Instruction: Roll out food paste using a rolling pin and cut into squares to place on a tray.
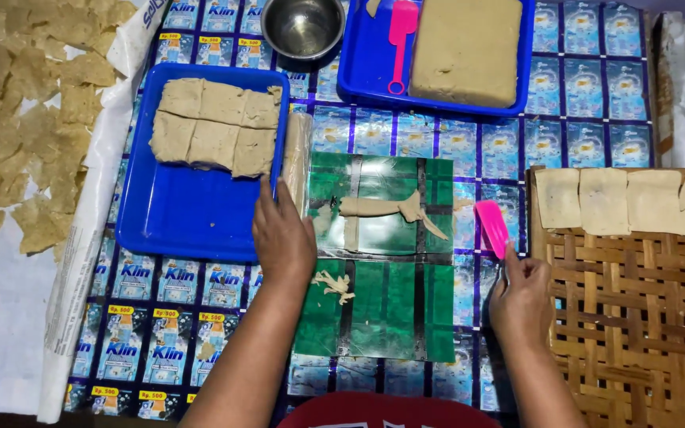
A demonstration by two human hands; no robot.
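Pink scraper [492, 227] sits clenched in the right hand [520, 299]; left hand [282, 235] lies flat, fingers released, touching the blue tray [176, 214].

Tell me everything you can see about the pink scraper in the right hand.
The pink scraper looks like plastic, with a flat, rounded-rectangle blade, bright and smooth. The right hand grips its lower end, so any handle is hidden. The blade tilts up and to the left, over the patterned mat beside the green sheet, near the woven tray.
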